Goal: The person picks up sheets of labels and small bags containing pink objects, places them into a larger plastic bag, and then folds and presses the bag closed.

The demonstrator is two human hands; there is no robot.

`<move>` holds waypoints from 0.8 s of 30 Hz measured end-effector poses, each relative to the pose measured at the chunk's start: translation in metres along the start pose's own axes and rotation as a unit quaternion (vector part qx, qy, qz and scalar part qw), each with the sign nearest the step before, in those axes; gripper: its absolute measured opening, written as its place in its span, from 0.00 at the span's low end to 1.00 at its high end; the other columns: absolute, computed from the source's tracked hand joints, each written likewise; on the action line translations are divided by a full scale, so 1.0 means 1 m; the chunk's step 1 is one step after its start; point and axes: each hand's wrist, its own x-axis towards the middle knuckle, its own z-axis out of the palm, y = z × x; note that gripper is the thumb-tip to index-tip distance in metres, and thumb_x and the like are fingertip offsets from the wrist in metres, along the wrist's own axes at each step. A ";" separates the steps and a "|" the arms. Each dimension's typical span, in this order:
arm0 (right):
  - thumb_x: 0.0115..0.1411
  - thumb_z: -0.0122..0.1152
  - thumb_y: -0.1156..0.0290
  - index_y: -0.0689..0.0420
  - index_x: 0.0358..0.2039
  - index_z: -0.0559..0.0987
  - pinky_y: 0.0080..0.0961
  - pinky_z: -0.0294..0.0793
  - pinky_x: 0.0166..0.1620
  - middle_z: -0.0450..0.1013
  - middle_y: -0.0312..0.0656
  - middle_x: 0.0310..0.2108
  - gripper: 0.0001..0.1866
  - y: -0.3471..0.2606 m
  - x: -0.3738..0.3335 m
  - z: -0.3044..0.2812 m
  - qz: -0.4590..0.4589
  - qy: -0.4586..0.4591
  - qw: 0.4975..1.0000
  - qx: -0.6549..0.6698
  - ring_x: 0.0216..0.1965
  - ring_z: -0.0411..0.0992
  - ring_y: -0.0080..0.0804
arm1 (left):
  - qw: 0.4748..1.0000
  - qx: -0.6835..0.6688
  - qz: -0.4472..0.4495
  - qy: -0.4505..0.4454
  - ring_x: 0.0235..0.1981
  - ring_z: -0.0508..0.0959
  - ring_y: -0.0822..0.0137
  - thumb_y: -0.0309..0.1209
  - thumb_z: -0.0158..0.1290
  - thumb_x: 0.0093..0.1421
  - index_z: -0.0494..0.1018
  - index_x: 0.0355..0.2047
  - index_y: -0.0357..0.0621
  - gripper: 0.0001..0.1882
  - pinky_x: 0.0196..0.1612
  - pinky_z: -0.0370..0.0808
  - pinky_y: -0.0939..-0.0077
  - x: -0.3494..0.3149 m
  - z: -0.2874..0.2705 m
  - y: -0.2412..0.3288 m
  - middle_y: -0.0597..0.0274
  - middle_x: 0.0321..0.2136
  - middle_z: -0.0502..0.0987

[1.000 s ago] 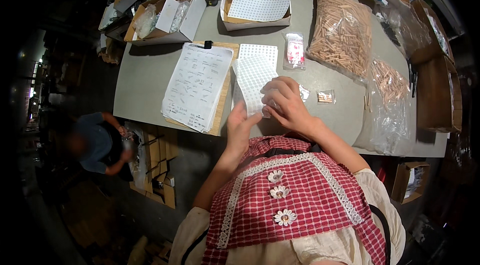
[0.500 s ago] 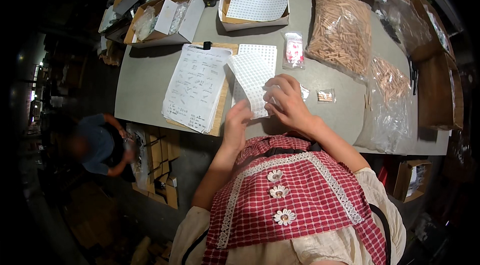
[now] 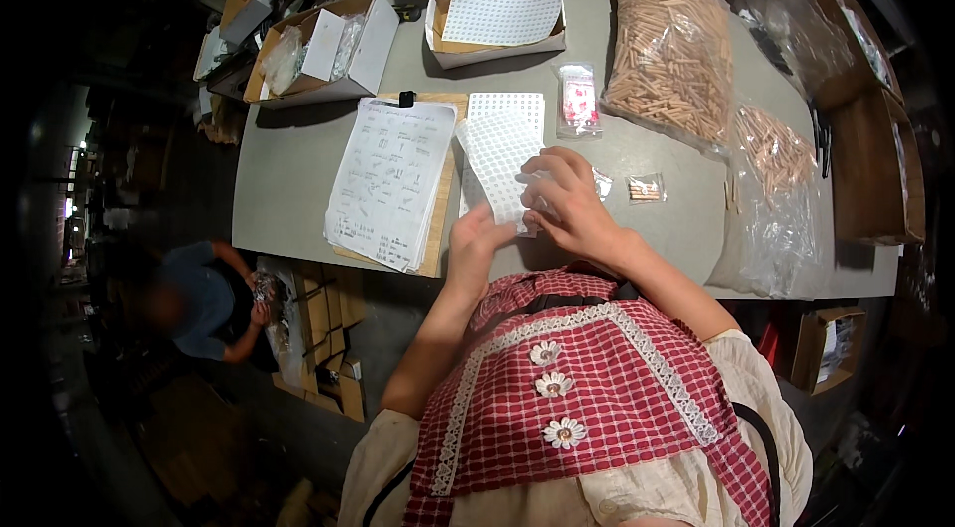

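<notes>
Over the near edge of the grey table [image 3: 288, 179], right before the person's body, the dotted sheet [image 3: 494, 149] leaned at a slant: white, thin, rows of small grey marks all across it, its upper part overlapping a second dotted sheet [image 3: 519, 105]. And the left hand [image 3: 476, 243] had it, partly closed, thumb and fingers at the lower left corner! Over on the other edge, the right hand [image 3: 569, 199] sat half curled, fingertips against the paper; whether they pinched anything, one could not tell. Left of them lay handwritten papers [image 3: 388, 179] under a black clip [image 3: 406, 99]; to the right, a small packet of wooden dowels [image 3: 646, 189], then a bulging clear bag of dowels [image 3: 668, 64]. Up top stood a shallow carton [image 3: 497, 60], and off left, in the dim room, a co-worker [image 3: 206, 293] in blue bent over flattened-looking cardboard [image 3: 323, 328].
</notes>
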 end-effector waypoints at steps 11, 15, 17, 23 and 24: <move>0.46 0.69 0.73 0.54 0.30 0.77 0.48 0.60 0.59 0.70 0.43 0.51 0.10 0.001 -0.002 0.001 -0.029 0.023 0.999 -0.030 0.58 0.62 0.51 | 1.000 -0.005 -0.012 0.022 0.47 0.78 0.69 0.21 0.46 0.62 0.70 0.54 0.29 0.19 0.53 0.73 0.75 0.003 0.002 -0.001 0.54 0.48 0.78; 0.48 0.68 0.68 0.53 0.28 0.78 0.47 0.57 0.61 0.70 0.42 0.51 0.08 0.013 -0.005 -0.010 -0.004 0.042 0.999 0.022 0.59 0.60 0.50 | 0.996 -0.066 -0.003 0.059 0.48 0.78 0.66 0.23 0.45 0.65 0.70 0.54 0.28 0.18 0.54 0.73 0.74 0.011 -0.013 -0.010 0.52 0.48 0.78; 0.49 0.67 0.66 0.53 0.29 0.79 0.47 0.56 0.62 0.70 0.42 0.52 0.08 0.032 -0.011 -0.023 0.101 0.061 0.992 0.039 0.60 0.59 0.50 | 0.994 -0.062 0.017 0.092 0.49 0.77 0.64 0.23 0.46 0.65 0.70 0.54 0.27 0.19 0.56 0.71 0.72 0.010 -0.024 -0.006 0.50 0.49 0.78; 0.52 0.63 0.64 0.54 0.29 0.81 0.50 0.52 0.64 0.69 0.44 0.55 0.08 0.101 -0.051 -0.035 0.182 -0.016 0.982 -0.054 0.64 0.54 0.55 | 0.988 -0.078 0.015 0.131 0.50 0.76 0.66 0.23 0.46 0.65 0.69 0.55 0.26 0.19 0.55 0.70 0.72 0.008 -0.050 -0.004 0.52 0.50 0.76; 0.53 0.62 0.65 0.55 0.29 0.81 0.51 0.51 0.65 0.69 0.44 0.56 0.08 0.101 -0.051 -0.035 0.176 -0.037 0.981 -0.074 0.64 0.54 0.55 | 0.988 -0.078 0.013 0.132 0.50 0.76 0.66 0.23 0.46 0.65 0.69 0.55 0.26 0.19 0.55 0.70 0.72 0.007 -0.051 -0.005 0.52 0.50 0.76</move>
